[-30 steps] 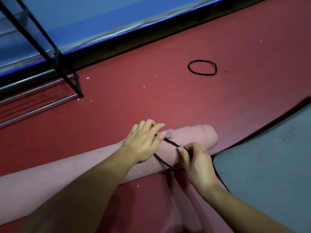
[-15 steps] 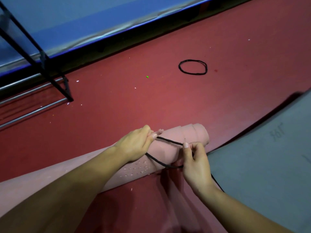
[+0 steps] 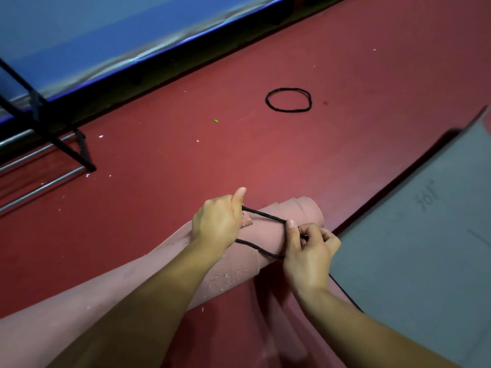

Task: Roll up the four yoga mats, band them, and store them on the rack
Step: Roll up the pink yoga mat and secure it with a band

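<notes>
Your left hand [image 3: 216, 221] has closed since a second ago: its fingers, then spread flat, now curl round one end of the black band [image 3: 265, 215], thumb up, and the loop is drawn longer. Beyond your fingertips the red floor [image 3: 265, 160] gives wide room up to the dark wall base. The grey mat [image 3: 414, 248] lies flat, its long edge just right of your right knuckles. The rolled pink mat [image 3: 305, 208] lies under both hands, its end just past your right fingers. The rack [image 3: 84, 155] stands well left of your left fingers. Your right hand [image 3: 309, 251] pinches the band's other end between thumb and curled fingers. A spare band [image 3: 288, 111] lies well beyond them.
</notes>
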A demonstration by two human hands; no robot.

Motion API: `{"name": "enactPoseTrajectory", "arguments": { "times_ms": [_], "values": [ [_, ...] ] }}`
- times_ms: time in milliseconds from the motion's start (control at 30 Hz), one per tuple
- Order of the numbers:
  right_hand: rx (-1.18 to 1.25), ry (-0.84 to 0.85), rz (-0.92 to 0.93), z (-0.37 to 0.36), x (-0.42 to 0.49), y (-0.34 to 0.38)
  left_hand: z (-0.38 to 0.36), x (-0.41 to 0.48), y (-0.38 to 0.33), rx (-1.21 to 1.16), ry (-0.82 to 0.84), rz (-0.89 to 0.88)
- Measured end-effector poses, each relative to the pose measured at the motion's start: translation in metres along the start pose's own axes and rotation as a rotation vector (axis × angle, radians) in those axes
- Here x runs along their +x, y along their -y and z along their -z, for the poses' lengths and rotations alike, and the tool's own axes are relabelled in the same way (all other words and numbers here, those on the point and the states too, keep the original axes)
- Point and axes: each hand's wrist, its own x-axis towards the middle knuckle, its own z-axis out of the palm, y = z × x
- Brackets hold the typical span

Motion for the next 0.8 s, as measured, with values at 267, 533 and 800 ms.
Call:
{"name": "enactPoseTrajectory", "arguments": {
  "times_ms": [267, 533, 800],
  "values": [
    [0.049, -0.049, -0.102, -0.002, 0.011, 0.001, -0.003, -0.003, 0.005, -0.192, 0.174, -0.096],
    [0.089, -0.083, -0.064, -0.013, 0.012, 0.004, 0.004, 0.000, 0.010, -0.224, 0.263, -0.007],
    [0.192, 0.056, 0.337, -0.046, -0.008, 0.136, 0.130, -0.005, 0.037, -0.323, -0.234, 0.075]
  ]
}}
